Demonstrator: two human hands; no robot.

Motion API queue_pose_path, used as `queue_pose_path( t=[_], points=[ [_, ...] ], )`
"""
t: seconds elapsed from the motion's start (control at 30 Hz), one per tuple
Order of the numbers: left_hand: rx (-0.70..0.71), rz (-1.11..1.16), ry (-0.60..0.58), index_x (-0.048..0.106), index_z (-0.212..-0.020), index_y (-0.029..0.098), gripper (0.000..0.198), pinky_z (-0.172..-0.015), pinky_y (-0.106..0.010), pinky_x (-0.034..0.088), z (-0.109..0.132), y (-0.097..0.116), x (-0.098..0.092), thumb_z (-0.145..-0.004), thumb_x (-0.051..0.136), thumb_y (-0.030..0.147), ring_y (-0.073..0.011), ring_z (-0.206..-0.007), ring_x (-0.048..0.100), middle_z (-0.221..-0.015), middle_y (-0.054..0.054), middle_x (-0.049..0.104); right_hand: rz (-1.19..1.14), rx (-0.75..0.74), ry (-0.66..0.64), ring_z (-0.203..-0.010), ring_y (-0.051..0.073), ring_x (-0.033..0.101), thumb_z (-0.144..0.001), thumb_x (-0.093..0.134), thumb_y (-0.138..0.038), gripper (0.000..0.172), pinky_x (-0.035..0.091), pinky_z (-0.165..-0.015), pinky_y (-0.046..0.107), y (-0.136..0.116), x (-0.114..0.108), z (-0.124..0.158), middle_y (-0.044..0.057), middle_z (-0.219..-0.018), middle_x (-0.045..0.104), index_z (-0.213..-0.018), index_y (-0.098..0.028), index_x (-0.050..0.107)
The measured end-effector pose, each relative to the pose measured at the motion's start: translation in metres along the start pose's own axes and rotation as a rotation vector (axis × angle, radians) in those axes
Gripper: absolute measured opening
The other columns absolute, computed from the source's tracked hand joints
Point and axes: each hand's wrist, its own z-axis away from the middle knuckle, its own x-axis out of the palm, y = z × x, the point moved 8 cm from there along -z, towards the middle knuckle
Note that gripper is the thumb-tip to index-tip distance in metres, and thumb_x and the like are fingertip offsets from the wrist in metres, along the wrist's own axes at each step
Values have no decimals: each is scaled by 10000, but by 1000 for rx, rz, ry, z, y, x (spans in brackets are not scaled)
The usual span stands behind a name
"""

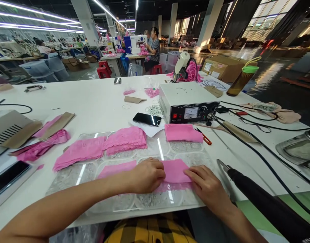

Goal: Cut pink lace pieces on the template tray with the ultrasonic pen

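Head view: work surface, two bare hands, pink cloth.

Item, pink cloth piece (176,171): lying flat on a clear sheet (157,148) at the near edge of the desk (94,96), between the two hands.

Item, left hand (151,173): at the cloth's left edge, fingers curled together; whether the grip is clamped on the cloth cannot be told.

Item, right hand (205,184): fingertips touching the cloth's right edge; grip partly hidden, pinched or merely resting cannot be told.

Item, second pink piece (117,168): beyond the left forearm, partly covered by it.

Item, pink stacks, two: left stack (80,152) and layered stack (126,140), adjoining, on the sheet's far left part.

Item, folded pink pile (182,132): in front of the control box (195,113), with orange-handled snips (207,139) just beside it.

Item, black phone (146,119): on white paper, left of the box.

Item, black-handled tool (246,182): metal tip near the right hand, not touching it.
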Motion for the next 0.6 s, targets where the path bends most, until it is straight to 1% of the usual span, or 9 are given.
queue_pose_path(
  t=[0.17,0.3,0.4,0.53,0.6],
  points=[
    [30,-34,-32,666,-779,159,119,-774,-296,427,-1,6,7,-848,578,118,-166,-772,586,-823,-39,648,-30,73,29,-839,180,627,-889,487,-60,316,557,-732,321,6,-6,11,48,-919,691,-1088,-227,666],
    [30,-105,-69,639,-731,159,164,-765,-309,413,0,8,13,-874,559,147,-171,-769,557,-822,-47,639,-72,140,29,-850,182,649,-882,496,-69,376,577,-733,334,13,-10,19,41,-946,699,-1153,-271,661],
    [15,-111,-80,634,-722,158,185,-749,-311,405,2,7,15,-886,548,154,-172,-757,550,-808,-49,634,-86,181,50,-863,178,659,-867,496,-47,397,584,-732,329,18,-15,23,37,-945,699,-1146,-277,662],
    [-21,-81,-89,636,-735,160,212,-744,-312,404,2,7,15,-912,520,154,-171,-739,553,-791,-46,633,-95,212,61,-869,179,667,-856,521,-44,364,588,-728,321,21,-17,27,43,-946,702,-1125,-249,655],
    [-45,-53,-92,645,-764,158,209,-737,-314,411,-3,8,13,-922,508,155,-176,-743,562,-802,-50,642,-96,221,63,-867,178,667,-867,525,-54,333,586,-731,321,21,-17,28,46,-942,702,-1108,-240,657]
  ],
)
